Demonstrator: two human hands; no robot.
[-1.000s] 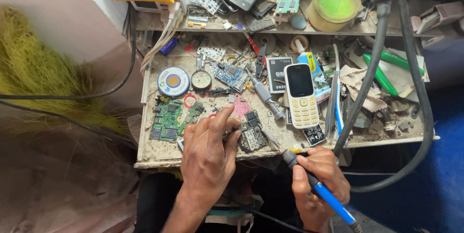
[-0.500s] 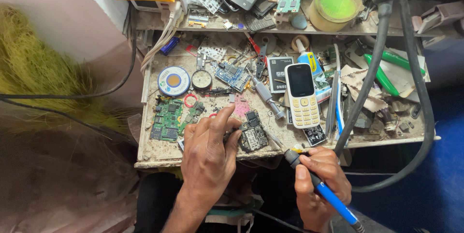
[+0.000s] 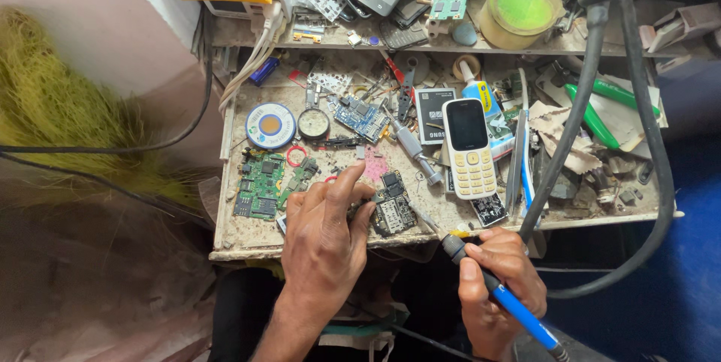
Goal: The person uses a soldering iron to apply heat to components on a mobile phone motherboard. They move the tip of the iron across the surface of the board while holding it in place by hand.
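I see the small dark circuit board (image 3: 393, 213) lying close to the near edge of the cluttered workbench (image 3: 248, 238), with little bare room around it. My left hand (image 3: 324, 238) pinches its left edge with curled fingers. My right hand (image 3: 497, 281), at four o'clock, is wrapped around a blue-handled soldering iron (image 3: 505, 300), its thin metal tip pointing at the board. A white keypad phone (image 3: 469, 147) lies at one o'clock.

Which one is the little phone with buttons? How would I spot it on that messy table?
Start at the cluttered workbench and look right of its middle, above the right hand holding the blue-handled soldering iron. The keypad phone lies flat there, face up. Unlike the bare green circuit boards around it, it is whole: white body, dark screen, yellow keys.
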